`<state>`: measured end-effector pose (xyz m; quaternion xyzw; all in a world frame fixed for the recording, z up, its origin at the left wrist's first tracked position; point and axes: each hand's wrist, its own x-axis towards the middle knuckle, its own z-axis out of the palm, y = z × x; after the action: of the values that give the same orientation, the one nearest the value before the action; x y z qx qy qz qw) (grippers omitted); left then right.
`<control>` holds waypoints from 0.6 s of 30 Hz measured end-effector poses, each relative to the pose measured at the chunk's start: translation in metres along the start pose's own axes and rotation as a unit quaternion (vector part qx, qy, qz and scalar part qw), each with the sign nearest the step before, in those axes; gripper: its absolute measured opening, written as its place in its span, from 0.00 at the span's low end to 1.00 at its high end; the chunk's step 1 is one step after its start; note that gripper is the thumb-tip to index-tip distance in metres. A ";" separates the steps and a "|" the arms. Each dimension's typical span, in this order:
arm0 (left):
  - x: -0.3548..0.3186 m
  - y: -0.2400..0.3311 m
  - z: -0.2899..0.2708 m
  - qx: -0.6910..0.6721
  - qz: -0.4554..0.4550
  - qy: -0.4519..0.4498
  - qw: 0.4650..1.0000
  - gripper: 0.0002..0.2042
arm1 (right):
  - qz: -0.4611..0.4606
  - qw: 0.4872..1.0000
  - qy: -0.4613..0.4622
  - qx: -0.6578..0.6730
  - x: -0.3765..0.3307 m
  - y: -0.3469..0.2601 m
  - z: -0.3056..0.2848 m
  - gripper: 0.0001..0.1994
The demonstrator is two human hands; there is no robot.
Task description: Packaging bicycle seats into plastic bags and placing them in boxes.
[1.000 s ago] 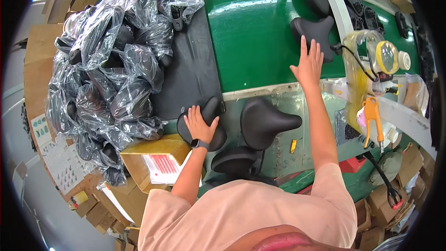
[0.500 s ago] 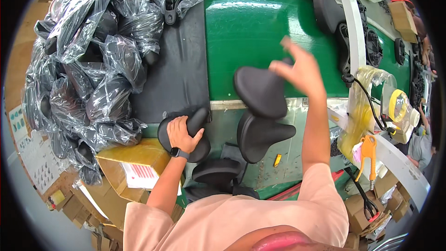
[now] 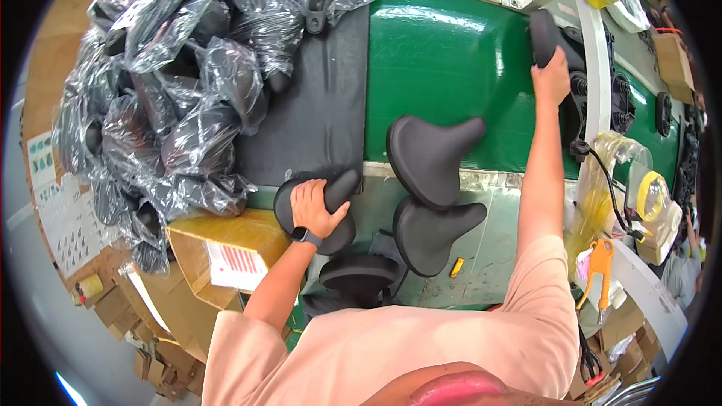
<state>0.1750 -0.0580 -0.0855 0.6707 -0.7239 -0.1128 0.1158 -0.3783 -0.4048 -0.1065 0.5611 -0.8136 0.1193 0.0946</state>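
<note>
My left hand [image 3: 314,209] rests on top of a black bicycle saddle [image 3: 337,234] at the near edge of the bench, fingers curled over it. My right hand [image 3: 553,77] is stretched far forward and grips another black saddle [image 3: 543,34] at the right edge of the green belt [image 3: 444,60]. A third saddle [image 3: 430,156] lies at the belt's near edge between my arms. Just below it sits a fourth [image 3: 432,229], and one more [image 3: 359,272] lies close to my chest.
A big heap of saddles wrapped in clear plastic bags [image 3: 173,105] fills the left. A dark mat [image 3: 320,113] lies beside it. A cardboard box [image 3: 226,248] stands under my left forearm. Tape rolls [image 3: 653,199] and an orange tool [image 3: 599,259] sit at the right.
The saddle my right hand carried half a second ago now lies at the belt's near edge. My right hand has reached forward and taken hold of another saddle. My left hand stays put.
</note>
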 end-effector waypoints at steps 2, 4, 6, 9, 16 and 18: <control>-0.002 0.003 0.001 -0.009 0.001 0.006 1.000 0.35 | -0.101 0.993 0.033 0.049 -0.041 0.007 -0.019 0.39; -0.008 0.003 -0.003 -0.016 -0.007 -0.013 1.000 0.35 | -0.082 0.992 -0.030 0.093 -0.092 -0.021 -0.046 0.41; -0.015 0.002 -0.008 -0.009 -0.014 -0.006 1.000 0.35 | -0.060 0.977 -0.113 0.169 -0.140 -0.052 -0.103 0.42; -0.019 0.002 -0.018 -0.037 -0.045 -0.068 0.996 0.39 | -0.077 0.954 -0.075 0.279 -0.201 -0.070 -0.182 0.39; -0.057 0.081 -0.122 -0.620 0.018 -0.097 0.778 0.64 | -0.058 0.778 -0.189 0.596 -0.318 -0.062 -0.423 0.52; -0.090 0.103 -0.153 -0.754 0.044 -0.128 0.643 0.63 | -0.010 0.671 -0.278 0.687 -0.345 -0.050 -0.445 0.51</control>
<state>0.1328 0.0378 0.0913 0.2978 -0.4251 -0.6989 0.4921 -0.2015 0.0188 0.2230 0.4832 -0.4848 0.4820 -0.5470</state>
